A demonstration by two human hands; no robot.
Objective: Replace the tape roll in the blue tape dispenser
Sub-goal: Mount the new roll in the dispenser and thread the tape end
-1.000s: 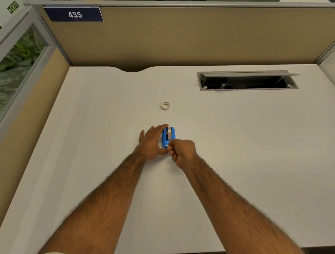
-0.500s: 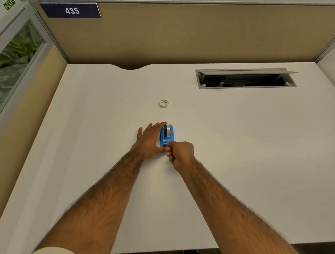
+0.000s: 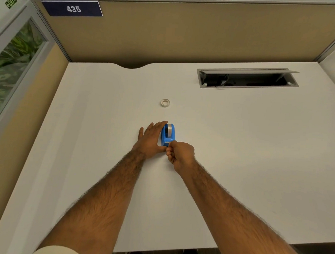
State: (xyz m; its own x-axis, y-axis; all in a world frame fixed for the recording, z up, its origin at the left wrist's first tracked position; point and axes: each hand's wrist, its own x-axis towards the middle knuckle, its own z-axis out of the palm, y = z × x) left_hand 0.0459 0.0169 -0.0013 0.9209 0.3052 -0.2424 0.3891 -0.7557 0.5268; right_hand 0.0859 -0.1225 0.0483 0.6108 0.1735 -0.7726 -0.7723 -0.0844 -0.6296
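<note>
The blue tape dispenser [image 3: 168, 135] stands on the white desk [image 3: 238, 149] near its middle, with a pale tape roll seated in its top. My left hand [image 3: 151, 139] lies flat against the dispenser's left side, fingers together and stretched along it, thumb under its near end. My right hand [image 3: 180, 155] is curled in a pinch at the dispenser's near end, by the cutter; what the fingertips pinch is too small to see. A second small white roll or ring [image 3: 165, 103] lies flat on the desk farther back.
An open cable tray with a raised grey lid [image 3: 247, 78] is sunk into the desk at the back right. Tan partition walls [image 3: 186, 35] close the back and left. The desk's front edge runs just below my forearms.
Both hands and the dispenser stay where they were; only the camera view has shifted slightly.
</note>
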